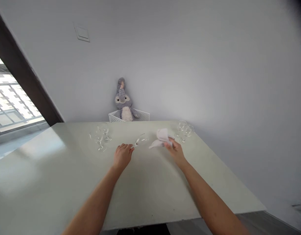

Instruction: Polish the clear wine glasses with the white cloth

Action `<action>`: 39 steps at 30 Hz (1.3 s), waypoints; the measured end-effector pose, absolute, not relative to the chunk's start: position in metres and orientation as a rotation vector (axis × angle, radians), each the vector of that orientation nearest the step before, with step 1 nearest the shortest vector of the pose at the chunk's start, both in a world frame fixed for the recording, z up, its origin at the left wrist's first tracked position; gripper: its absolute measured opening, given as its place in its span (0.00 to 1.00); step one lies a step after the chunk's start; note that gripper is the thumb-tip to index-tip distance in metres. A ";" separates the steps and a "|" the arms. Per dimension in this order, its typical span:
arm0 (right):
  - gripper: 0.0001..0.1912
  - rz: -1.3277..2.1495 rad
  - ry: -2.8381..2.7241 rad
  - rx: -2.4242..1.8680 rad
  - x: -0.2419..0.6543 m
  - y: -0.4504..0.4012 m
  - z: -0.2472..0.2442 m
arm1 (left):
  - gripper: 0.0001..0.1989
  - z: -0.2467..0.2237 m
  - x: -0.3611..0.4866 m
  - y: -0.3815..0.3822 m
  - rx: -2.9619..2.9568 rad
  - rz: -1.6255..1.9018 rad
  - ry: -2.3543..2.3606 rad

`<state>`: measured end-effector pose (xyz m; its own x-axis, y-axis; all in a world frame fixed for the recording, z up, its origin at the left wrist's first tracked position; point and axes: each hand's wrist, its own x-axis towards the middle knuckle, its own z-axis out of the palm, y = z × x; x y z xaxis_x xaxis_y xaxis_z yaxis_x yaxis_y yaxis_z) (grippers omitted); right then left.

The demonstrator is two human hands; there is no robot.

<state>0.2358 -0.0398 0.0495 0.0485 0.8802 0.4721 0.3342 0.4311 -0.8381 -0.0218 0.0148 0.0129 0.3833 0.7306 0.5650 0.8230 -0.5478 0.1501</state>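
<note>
My left hand (123,156) is closed around the base end of a clear stemmed glass (141,140), which is tilted sideways with its bowl toward the right. In my right hand (175,150) is a white cloth (162,134), pinched between the fingers, with one corner hanging to the left. A gap separates the cloth from the bowl of the glass. Several more clear stemmed glasses stand on the table: one group (100,137) left of my left hand, another group (185,130) beyond my right hand.
The pale table (145,189) reaches to the wall. Behind its far edge, a grey plush toy (126,112) sits in a white perforated basket (144,116). A light switch (82,33) is on the wall, and a dark-framed window (20,62) lies at the left.
</note>
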 end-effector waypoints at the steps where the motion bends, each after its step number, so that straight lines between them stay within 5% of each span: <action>1: 0.20 0.459 -1.692 -1.107 0.231 -0.043 0.050 | 0.11 0.013 -0.021 0.014 -2.476 -0.887 -1.386; 8: 0.16 -0.066 -2.235 -1.141 0.189 -0.061 0.051 | 0.10 0.023 -0.002 -0.006 -2.647 -0.742 -0.979; 15: 0.17 0.725 -1.816 -1.264 0.213 -0.047 0.049 | 0.10 0.023 0.003 -0.012 -2.698 -0.772 -0.722; 21: 0.20 1.184 -0.766 -1.130 0.209 -0.034 0.032 | 0.12 0.015 0.005 -0.010 -2.664 -1.069 -1.057; 27: 0.17 1.326 -0.896 -0.757 0.159 -0.052 0.022 | 0.16 0.010 0.017 -0.017 -2.606 -1.303 -1.284; 34: 0.16 1.242 -1.081 -0.839 0.149 -0.057 0.004 | 0.23 0.008 0.046 -0.043 -2.606 -1.165 -1.251; 39: 0.17 1.151 -0.985 -0.958 0.161 -0.048 0.007 | 0.19 0.018 0.044 -0.047 -2.670 -1.184 -1.310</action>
<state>0.1608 -0.0479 0.0071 0.1287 0.9847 0.1173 -0.2682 0.1484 -0.9519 0.0444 -0.0469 0.0179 0.3918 0.7040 0.5923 0.6602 -0.6635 0.3519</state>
